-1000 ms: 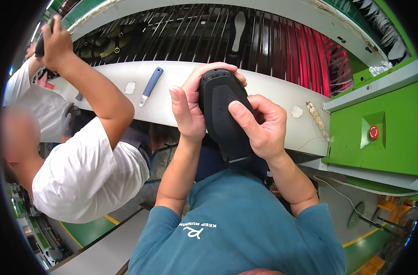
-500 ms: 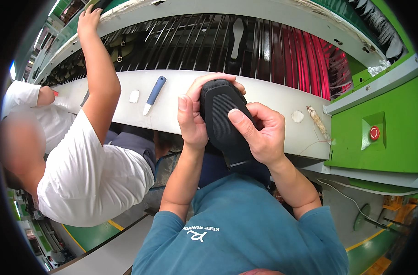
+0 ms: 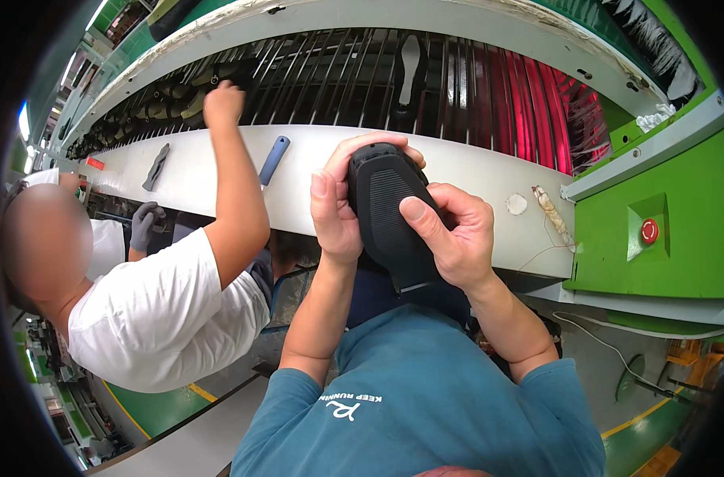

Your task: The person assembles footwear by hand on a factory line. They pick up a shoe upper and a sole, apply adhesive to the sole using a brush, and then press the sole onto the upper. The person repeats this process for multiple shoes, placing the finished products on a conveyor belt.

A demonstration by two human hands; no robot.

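A black shoe is held sole up in front of my chest, its ribbed outsole facing me and its heel end pointing toward my body. Around the toe end and left side curls my left hand, fingers over the far edge and thumb upright beside it. On the shoe's right side, my right hand grips the edge with its thumb pressed flat on the sole. The fingers under the shoe are partly hidden. Beyond my hands runs a white ledge.
A blue-handled tool and a white patch lie on the ledge. Behind it, a roller conveyor carries a black shoe part and several shoes. A co-worker's hand reaches there. A green machine panel with a red button stands right.
The co-worker's hand has come down from the upper rail to the conveyor, and that arm now covers part of the blue-handled tool's surroundings. My hands and the shoe stay almost still.
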